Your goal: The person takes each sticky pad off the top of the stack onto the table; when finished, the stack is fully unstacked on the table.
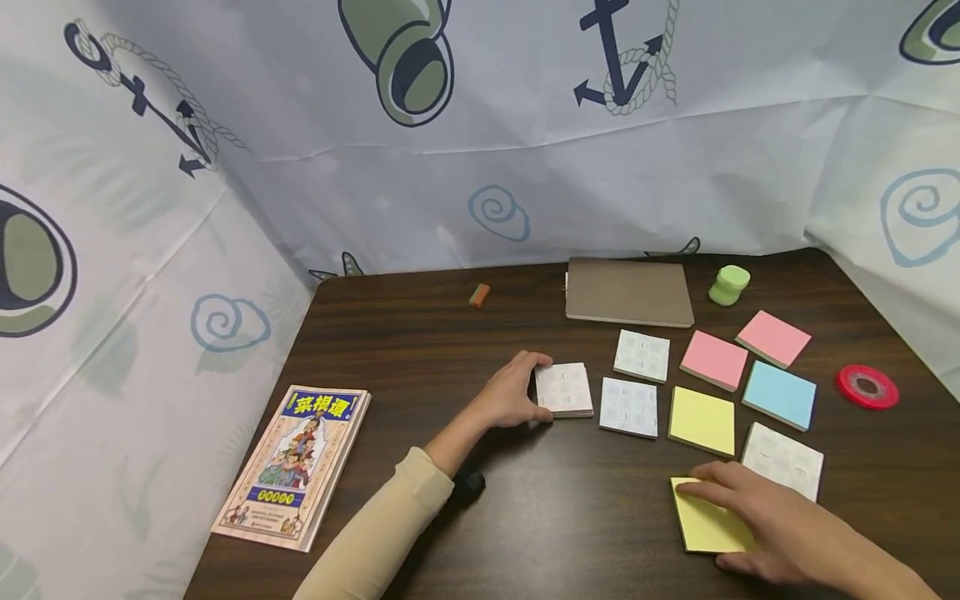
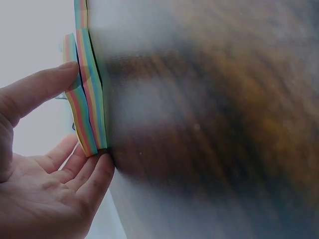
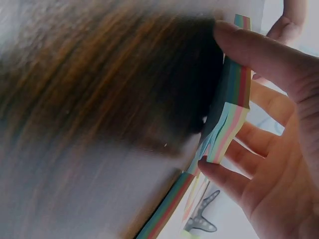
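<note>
Right hand (image 1: 780, 525) is lying over the yellow pad (image 1: 708, 521), fingers curling round its edges; left hand (image 1: 513, 392) is pinching the white pad (image 1: 565, 389) on the counter (image 1: 450, 350). Risk: loose top sheets could be peeling or fanning apart.
</note>
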The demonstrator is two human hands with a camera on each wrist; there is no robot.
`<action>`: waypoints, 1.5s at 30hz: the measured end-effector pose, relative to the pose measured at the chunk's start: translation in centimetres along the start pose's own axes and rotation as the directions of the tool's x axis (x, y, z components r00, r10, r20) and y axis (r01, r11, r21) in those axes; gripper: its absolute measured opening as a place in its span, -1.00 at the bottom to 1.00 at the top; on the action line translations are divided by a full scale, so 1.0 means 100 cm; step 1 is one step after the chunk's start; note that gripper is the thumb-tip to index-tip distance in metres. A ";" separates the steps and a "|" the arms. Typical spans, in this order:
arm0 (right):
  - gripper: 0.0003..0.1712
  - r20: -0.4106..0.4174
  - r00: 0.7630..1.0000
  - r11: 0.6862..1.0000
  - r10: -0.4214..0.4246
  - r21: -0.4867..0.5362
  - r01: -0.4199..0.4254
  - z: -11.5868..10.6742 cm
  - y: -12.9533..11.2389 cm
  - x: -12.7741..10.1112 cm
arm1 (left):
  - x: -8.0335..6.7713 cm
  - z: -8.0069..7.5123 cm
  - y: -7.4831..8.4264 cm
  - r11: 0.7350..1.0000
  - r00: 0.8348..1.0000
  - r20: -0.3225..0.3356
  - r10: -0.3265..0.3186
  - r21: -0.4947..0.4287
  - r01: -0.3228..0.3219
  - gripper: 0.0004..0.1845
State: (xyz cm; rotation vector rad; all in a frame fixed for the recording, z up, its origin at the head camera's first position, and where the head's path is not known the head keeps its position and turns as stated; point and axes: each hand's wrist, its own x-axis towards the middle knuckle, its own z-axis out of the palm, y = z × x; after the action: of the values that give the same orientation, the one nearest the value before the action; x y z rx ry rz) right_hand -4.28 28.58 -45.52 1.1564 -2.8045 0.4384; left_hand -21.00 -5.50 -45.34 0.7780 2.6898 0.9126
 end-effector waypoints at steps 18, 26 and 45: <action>-0.22 -0.004 0.999 0.998 0.051 0.024 -0.051 -0.033 -0.002 0.036 | 0.000 0.001 -0.002 1.000 1.000 0.006 -0.021 0.005 0.021 -0.16; -0.32 0.042 0.994 0.976 0.099 0.191 -0.105 -0.038 0.014 0.100 | 0.001 0.000 -0.002 1.000 1.000 0.005 -0.025 0.009 0.025 -0.16; -0.17 0.164 0.986 0.985 -0.012 0.173 -0.017 0.009 0.018 0.212 | 0.001 -0.001 -0.001 1.000 0.999 0.030 -0.015 0.014 0.014 -0.14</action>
State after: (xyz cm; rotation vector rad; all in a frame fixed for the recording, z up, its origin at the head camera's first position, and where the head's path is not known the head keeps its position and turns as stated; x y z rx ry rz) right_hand -20.65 15.12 -43.01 1.2771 -2.9583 0.6273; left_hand -21.16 -5.54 -45.34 0.7677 2.6754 0.8725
